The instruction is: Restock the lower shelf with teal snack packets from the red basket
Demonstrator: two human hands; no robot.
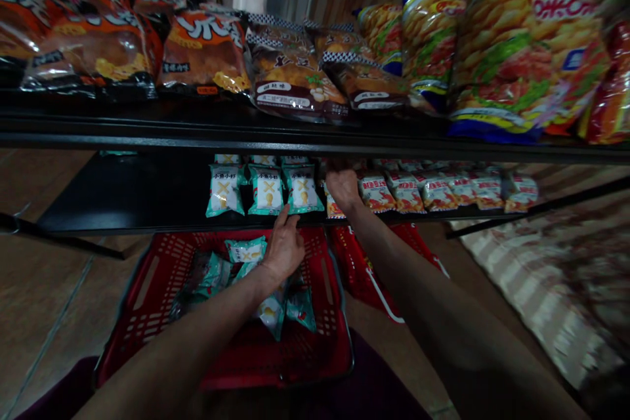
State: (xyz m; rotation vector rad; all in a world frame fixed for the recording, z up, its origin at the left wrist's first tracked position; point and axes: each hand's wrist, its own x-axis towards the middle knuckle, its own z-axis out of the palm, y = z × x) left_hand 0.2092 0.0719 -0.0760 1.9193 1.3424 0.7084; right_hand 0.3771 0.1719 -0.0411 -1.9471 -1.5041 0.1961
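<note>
My left hand (285, 244) is over the far side of a red shopping basket (327, 289), fingers stretched toward the lower shelf's front edge. Its fingertips are just below a small teal-and-white snack bag (302, 189); I cannot tell if they touch it. Farther right, my right hand (343, 185) reaches onto the lower shelf (128, 190) with its fingers curled. It lies between the teal bags and a row of small red-and-white snack bags (377, 192). Whatever its fingers hold, if anything, is hidden. Inside the basket lie several teal snack bags (246, 251).
Large snack bags (207, 52) line the upper shelf (221, 134) right above my hands. Behind my right forearm, a second red basket (357, 275) stands on the tiled floor (63, 295). A striped cloth or curtain (531, 295) hangs at the right.
</note>
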